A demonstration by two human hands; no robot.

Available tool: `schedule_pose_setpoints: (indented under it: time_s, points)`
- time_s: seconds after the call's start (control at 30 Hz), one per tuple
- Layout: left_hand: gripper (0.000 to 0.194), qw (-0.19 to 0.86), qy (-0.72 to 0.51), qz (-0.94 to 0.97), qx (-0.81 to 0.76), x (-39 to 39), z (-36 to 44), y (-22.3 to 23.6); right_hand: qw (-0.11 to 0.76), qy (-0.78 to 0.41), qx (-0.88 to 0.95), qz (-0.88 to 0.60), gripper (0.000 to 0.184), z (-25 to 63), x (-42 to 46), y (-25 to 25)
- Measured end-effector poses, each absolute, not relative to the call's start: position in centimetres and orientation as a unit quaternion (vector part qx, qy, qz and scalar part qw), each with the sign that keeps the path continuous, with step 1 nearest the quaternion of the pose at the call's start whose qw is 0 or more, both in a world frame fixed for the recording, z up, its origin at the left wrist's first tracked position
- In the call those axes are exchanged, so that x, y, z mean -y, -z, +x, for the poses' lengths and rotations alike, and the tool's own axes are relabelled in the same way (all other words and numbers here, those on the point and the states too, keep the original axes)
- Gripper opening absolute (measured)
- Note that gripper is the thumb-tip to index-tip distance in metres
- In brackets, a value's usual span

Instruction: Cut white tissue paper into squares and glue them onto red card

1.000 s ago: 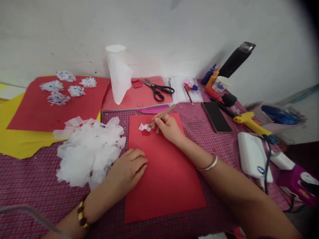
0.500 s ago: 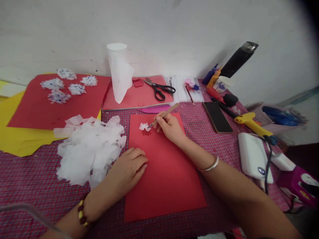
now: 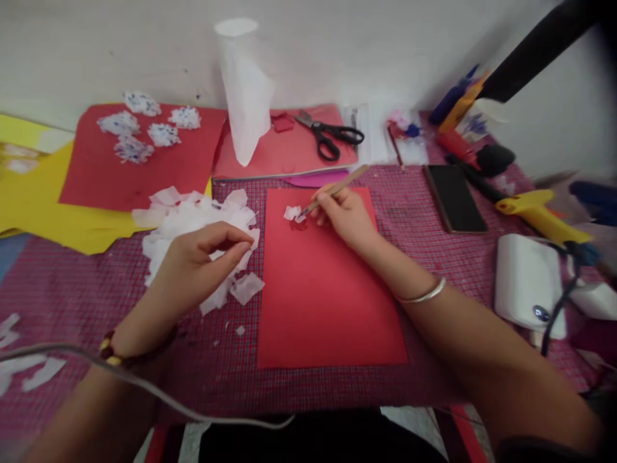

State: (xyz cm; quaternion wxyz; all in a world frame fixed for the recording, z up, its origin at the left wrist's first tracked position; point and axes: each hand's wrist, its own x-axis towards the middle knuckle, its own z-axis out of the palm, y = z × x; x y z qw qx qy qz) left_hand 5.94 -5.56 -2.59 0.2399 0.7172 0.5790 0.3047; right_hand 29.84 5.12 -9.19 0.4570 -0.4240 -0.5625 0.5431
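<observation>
My right hand (image 3: pixel 344 212) grips a slim, pencil-like wooden stick (image 3: pixel 354 175). The stick's dark tip touches or nearly touches small white tissue paper pieces (image 3: pixel 292 212) on a red sheet (image 3: pixel 332 302). Just below them is a dark, wet-looking red patch (image 3: pixel 298 226). To the left, my left hand (image 3: pixel 207 257) is over a heap of white tissue paper pieces (image 3: pixel 176 215), thumb and fingertips pinched together. White tissue lies right by those fingertips, but I cannot make out whether a piece is between them.
Several speckled paper puffs (image 3: pixel 134 149) lie on another red sheet (image 3: pixel 96 173) at back left. Black scissors (image 3: pixel 329 138) and a white paper cone (image 3: pixel 245 90) are at the back. A phone (image 3: pixel 456 199), yellow glue gun (image 3: pixel 530 209) and white device (image 3: pixel 525 276) sit right. A cable (image 3: pixel 159 393) crosses the front.
My left hand has lifted from the red sheet and moved left over the tissue heap, its fingers now pinched. My right hand still holds the stick at the tissue pieces. The camera view has shifted.
</observation>
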Motion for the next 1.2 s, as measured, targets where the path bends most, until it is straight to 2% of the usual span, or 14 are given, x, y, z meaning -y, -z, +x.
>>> schedule_pose_setpoints:
  time_s: [0.13,0.23,0.37,0.4,0.47,0.57,0.63,0.73,0.8,0.87,0.97,1.2]
  points:
    - [0.013,0.236,-0.206,0.766,-0.561,7.7,4.6,1.6,0.489,-0.585,0.473,-0.442,0.021,30.7,-5.8,9.0]
    - [0.013,0.136,-0.147,0.827,-0.525,10.3,4.2,2.5,0.491,-0.604,0.45,-0.437,0.024,31.0,-6.0,8.8]
    - [0.042,-0.013,-0.052,0.881,-0.47,12.6,4.1,4.3,0.491,-0.612,0.445,-0.432,0.023,30.7,-5.8,8.6]
    - [0.045,-0.022,-0.044,0.886,-0.46,12.7,4.1,4.7,0.493,-0.612,0.444,-0.431,0.022,30.6,-5.7,8.6]
    - [0.041,-0.013,-0.064,0.887,-0.458,12.4,4.3,5.2,0.495,-0.611,0.444,-0.429,0.022,30.5,-5.5,8.5]
    - [0.018,0.047,-0.173,0.844,-0.505,11.1,4.9,5.0,0.5,-0.612,0.441,-0.425,0.02,30.3,-5.4,8.6]
    - [0.008,0.126,-0.267,0.766,-0.572,10.1,5.5,4.4,0.508,-0.613,0.441,-0.415,0.019,30.1,-5.2,8.6]
    - [0.007,0.336,-0.392,0.571,-0.638,8.4,6.7,3.4,0.515,-0.619,0.455,-0.381,0.021,29.7,-4.5,8.3]
    - [0.01,0.466,-0.458,0.44,-0.616,7.3,7.5,3.2,0.52,-0.625,0.469,-0.345,0.023,29.3,-3.6,7.7]
    - [0.014,0.535,-0.499,0.357,-0.581,6.3,8.1,3.3,0.516,-0.635,0.489,-0.302,0.025,28.9,-2.6,7.1]
    - [0.018,0.569,-0.509,0.317,-0.562,5.3,8.7,4.0,0.48,-0.64,0.539,-0.262,0.025,28.4,-1.3,6.4]
    - [0.015,0.568,-0.509,0.323,-0.56,5.1,9.1,4.9,0.428,-0.626,0.597,-0.262,0.02,27.7,-0.7,6.4]
